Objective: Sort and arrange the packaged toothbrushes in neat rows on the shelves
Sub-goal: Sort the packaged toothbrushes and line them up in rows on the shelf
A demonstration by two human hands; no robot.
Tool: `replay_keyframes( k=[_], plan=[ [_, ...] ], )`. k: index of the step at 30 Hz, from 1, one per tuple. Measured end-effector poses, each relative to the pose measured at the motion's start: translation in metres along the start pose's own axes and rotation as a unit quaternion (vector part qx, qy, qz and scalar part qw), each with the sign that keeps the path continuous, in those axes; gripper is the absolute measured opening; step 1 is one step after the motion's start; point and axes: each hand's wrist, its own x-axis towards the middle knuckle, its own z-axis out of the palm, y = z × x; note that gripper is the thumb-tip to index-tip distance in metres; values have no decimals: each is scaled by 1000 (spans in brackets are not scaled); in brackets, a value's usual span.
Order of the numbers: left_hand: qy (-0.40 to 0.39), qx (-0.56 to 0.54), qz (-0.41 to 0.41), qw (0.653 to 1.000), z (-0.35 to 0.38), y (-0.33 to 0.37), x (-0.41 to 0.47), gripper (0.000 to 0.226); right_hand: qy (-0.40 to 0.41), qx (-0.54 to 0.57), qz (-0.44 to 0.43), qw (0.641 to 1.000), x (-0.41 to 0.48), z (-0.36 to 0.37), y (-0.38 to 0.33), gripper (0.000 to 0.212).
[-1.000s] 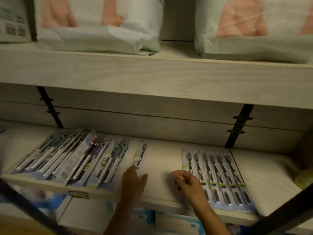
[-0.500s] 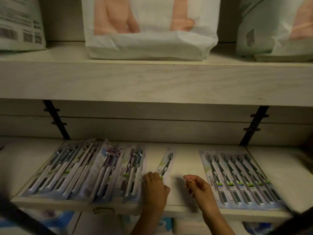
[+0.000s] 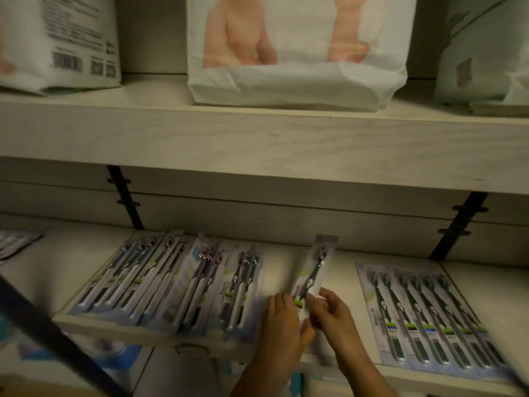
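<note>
- Upper shelf, above and beyond both grips: it carries large white bags. We see no toothbrushes there and take it to lie outside the work in hand.
- Lower shelf, the board beneath the grips: it carries every toothbrush pack we can make out.
- Left group, just to the left of the left grip: many packs lie slantwise and overlap one another, with light and dark brushes mixed. We judge this part unsorted, and the larger share of what is left.
- Right row, to the right of the right grip and apart from it: the packs lie flat, side by side, edges parallel, all with dark brushes. We judge this row done, or nearly so.
- Single pack, in the gap between group and row: its lower end sits in both grips and its head end points away towards the back of the shelf. We cannot tell whether it rests on the board or is lifted. Its dark brush suggests it belongs with the right row.
- Left grip: fingers curled round the pack's lower left edge.
- Right grip: fingers and thumb pinch the lower right edge, close against the left grip.
</note>
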Motion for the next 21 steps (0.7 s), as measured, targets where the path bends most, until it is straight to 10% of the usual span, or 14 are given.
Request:
replay_keyframes(
  k=[8, 21],
  plan=[
    [202, -43, -68, 976, -24, -74, 7, 23, 21, 22, 21, 999, -1, -2, 4, 13],
    [42, 32, -173, 984, -13, -91, 22, 31, 30, 49, 37, 998, -15, -13, 5, 11]
  ],
)
